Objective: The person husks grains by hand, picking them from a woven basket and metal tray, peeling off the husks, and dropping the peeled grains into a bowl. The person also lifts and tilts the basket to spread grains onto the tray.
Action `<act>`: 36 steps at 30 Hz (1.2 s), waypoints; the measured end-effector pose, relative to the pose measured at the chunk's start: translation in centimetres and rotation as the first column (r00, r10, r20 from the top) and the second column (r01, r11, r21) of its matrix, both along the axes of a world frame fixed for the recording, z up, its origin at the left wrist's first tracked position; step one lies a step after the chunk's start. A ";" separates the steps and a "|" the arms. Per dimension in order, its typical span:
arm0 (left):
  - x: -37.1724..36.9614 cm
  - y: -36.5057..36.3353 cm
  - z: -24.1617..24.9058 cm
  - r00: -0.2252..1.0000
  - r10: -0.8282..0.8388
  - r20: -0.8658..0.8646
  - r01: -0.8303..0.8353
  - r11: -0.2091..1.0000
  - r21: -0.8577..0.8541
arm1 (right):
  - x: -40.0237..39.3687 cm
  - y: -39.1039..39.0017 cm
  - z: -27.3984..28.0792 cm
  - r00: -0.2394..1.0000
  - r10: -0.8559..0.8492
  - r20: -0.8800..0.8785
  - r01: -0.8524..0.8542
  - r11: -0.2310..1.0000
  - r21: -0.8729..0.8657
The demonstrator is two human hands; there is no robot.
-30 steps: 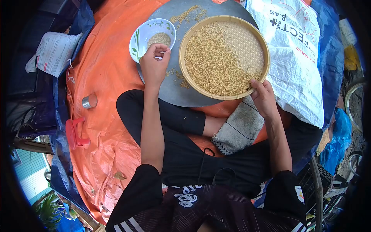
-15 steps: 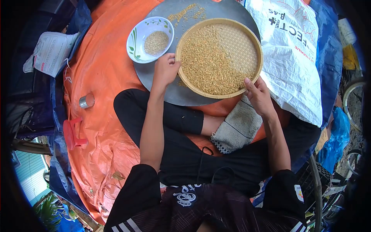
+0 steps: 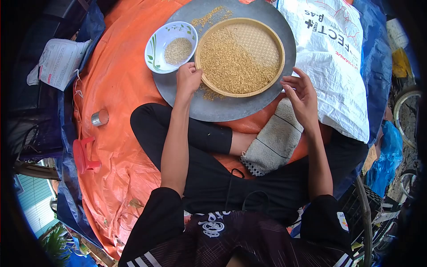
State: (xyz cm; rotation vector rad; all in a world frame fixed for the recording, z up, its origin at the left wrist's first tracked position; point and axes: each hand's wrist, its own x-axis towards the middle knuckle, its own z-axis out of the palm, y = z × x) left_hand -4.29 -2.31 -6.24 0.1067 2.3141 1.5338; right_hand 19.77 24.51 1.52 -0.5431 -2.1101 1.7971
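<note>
A round woven bamboo tray (image 3: 262,39) rests on a large grey metal tray (image 3: 178,99). Golden unhusked rice (image 3: 231,64) covers much of its lower left, and the weave shows bare at the upper right. My left hand (image 3: 189,79) is closed on the bamboo tray's left rim. Off the opposite side, my right hand (image 3: 302,93) hangs apart from the rim with fingers spread and holds nothing. Close to my left hand stands a white bowl with green leaf patterns (image 3: 153,51), with pale grain (image 3: 178,51) in it.
Loose grains (image 3: 212,17) lie on the metal tray's far part. A white printed sack (image 3: 338,89) is to the right. On the orange tarp (image 3: 115,178) sit a small can (image 3: 100,118) and a red plastic stool (image 3: 84,153). A grey cloth (image 3: 275,142) lies over my leg.
The bamboo tray has shifted left and slightly away from me, and now sits flatter on the metal tray. My right hand has let go of its rim and opened.
</note>
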 end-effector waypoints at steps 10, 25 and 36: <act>3.1 1.8 4.3 0.897 -0.206 -0.390 -0.070 0.808 -0.585 | 0.1 -0.7 -0.2 0.998 0.057 0.012 -0.058 0.985 0.164; 7.1 6.0 4.6 0.616 -0.613 -0.495 0.504 0.790 -0.350 | 0.1 -3.6 -0.2 0.974 0.223 0.035 -0.220 0.902 0.370; 6.8 5.8 4.1 0.648 -0.570 -0.506 0.520 0.816 -0.252 | 0.2 -3.8 0.5 0.969 0.244 0.041 -0.239 0.883 0.404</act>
